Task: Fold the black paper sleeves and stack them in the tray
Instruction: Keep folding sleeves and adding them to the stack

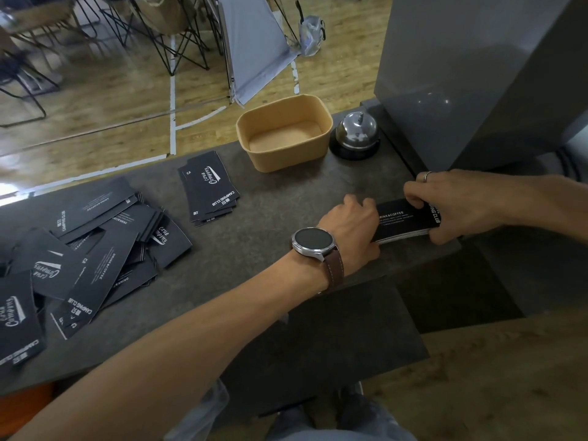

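You stand at a dark stone counter [270,198]; beyond it is a wooden floor [95,100] with wire-leg chairs [165,33]. Your left hand [353,224] and right hand [451,202] clamp a stack of black sleeves [402,219] by its two ends. Its long axis runs left to right, flat on the counter near its right end. The tan tray [286,160] stands behind it.

sleeves [405,219]: matt black paper | bell [356,132]: glossy metal | counter [270,224]: matt stone-like
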{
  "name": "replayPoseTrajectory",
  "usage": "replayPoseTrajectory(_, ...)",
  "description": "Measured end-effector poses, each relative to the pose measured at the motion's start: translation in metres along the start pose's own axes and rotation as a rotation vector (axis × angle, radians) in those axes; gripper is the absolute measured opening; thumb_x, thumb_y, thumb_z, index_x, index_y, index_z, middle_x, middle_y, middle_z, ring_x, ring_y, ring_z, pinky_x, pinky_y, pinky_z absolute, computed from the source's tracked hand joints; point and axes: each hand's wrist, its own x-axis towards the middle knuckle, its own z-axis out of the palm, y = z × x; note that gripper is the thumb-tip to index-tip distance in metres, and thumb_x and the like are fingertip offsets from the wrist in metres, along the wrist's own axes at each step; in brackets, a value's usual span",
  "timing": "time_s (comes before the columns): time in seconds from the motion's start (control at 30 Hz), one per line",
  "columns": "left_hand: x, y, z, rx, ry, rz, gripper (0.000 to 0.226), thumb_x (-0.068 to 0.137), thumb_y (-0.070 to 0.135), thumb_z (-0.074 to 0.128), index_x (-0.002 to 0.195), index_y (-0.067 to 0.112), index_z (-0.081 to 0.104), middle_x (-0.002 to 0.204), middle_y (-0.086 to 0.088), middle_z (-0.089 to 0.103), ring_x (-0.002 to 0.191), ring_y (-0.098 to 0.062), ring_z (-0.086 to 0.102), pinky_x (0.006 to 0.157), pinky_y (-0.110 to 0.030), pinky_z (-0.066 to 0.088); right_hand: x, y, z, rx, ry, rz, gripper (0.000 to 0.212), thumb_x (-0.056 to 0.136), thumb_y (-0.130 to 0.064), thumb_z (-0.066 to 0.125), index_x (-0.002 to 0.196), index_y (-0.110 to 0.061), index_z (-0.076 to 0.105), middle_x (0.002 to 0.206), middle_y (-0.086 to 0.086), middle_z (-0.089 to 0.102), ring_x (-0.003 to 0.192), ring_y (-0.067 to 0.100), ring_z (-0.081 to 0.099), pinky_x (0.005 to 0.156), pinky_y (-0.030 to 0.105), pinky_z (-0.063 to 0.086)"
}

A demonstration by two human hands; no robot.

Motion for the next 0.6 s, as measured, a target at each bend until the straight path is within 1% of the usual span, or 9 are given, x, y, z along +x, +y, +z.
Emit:
replayPoseTrajectory(0.07, 0.000, -0.004, 0.002, -0.004, 0.021, 0.015, 0.051, 0.079, 0.036, 0.072, 0.112, 0.005, 0.048, 0.102, -0.014, 0.051, 0.082, -0.034, 0.061, 0.058, -0.034, 0.039, 0.000, -0.001, -0.002, -0.026, -0.001, -0.005, 0.054, 0.067, -0.052, 0.077, 0.086, -0.043, 0.027, 0.092, -0.018, 0.041, 0.073, 0.002, 0.048, 0.055, 0.019, 0.037)
replayPoseTrajectory(0.2, 0.002, -0.012, 0.005, -0.025, 0.060, 0.025, 0.053, 0.074, 0.043, 0.073, 0.107, 0.008, 0.050, 0.098, -0.011, 0.055, 0.073, -0.027, 0.055, 0.058, -0.031, 0.038, 0.002, -0.004, -0.003, -0.038, 0.009, -0.002, 0.051, 0.067, -0.053, 0.075, 0.088, -0.042, 0.029, 0.092, -0.017, 0.042, 0.075, 0.004, 0.049, 0.058, 0.022, 0.044)
replayPoseTrajectory(0.27, 0.005, -0.016, 0.004, -0.029, 0.061, 0.030, 0.054, 0.073, 0.045, 0.074, 0.107, 0.009, 0.051, 0.098, -0.010, 0.055, 0.069, -0.022, 0.048, 0.057, -0.031, 0.038, 0.003, -0.005, -0.004, -0.055, 0.021, -0.004, 0.052, 0.067, -0.053, 0.075, 0.089, -0.040, 0.030, 0.092, -0.016, 0.043, 0.073, 0.004, 0.050, 0.057, 0.023, 0.044)
replayPoseTrajectory(0.3, 0.006, -0.017, 0.003, -0.026, 0.063, 0.030, 0.054, 0.073, 0.044, 0.074, 0.107, 0.009, 0.051, 0.098, -0.010, 0.055, 0.069, -0.022, 0.048, 0.057, -0.031, 0.037, 0.004, -0.005, -0.005, -0.065, 0.027, -0.006, 0.052, 0.067, -0.053, 0.075, 0.089, -0.040, 0.029, 0.091, -0.016, 0.043, 0.072, 0.004, 0.050, 0.055, 0.022, 0.042)
replayPoseTrajectory(0.37, 0.011, -0.019, 0.000, -0.018, 0.067, 0.021, 0.052, 0.074, 0.043, 0.073, 0.106, 0.009, 0.050, 0.099, -0.010, 0.056, 0.073, -0.026, 0.054, 0.058, -0.031, 0.037, 0.008, -0.005, -0.006, -0.082, 0.049, 0.001, 0.052, 0.068, -0.051, 0.076, 0.090, -0.040, 0.030, 0.091, -0.015, 0.043, 0.070, 0.004, 0.050, 0.052, 0.022, 0.040)
replayPoseTrajectory(0.5, 0.015, -0.023, -0.001, -0.024, 0.094, 0.010, 0.047, 0.077, 0.038, 0.072, 0.105, 0.009, 0.048, 0.100, -0.011, 0.055, 0.080, -0.030, 0.059, 0.059, -0.033, 0.037, 0.016, -0.003, -0.004, -0.073, 0.096, 0.023, 0.051, 0.070, -0.043, 0.077, 0.097, -0.035, 0.035, 0.093, -0.011, 0.046, 0.070, 0.008, 0.053, 0.055, 0.029, 0.048)
replayPoseTrajectory(0.6, 0.015, -0.024, 0.002, -0.022, 0.096, 0.025, 0.044, 0.081, 0.036, 0.071, 0.107, 0.009, 0.048, 0.102, -0.011, 0.055, 0.083, -0.031, 0.059, 0.061, -0.033, 0.036, 0.017, -0.001, -0.001, -0.063, 0.097, 0.029, 0.051, 0.074, -0.039, 0.077, 0.100, -0.036, 0.033, 0.096, -0.012, 0.044, 0.072, 0.006, 0.051, 0.056, 0.027, 0.046)
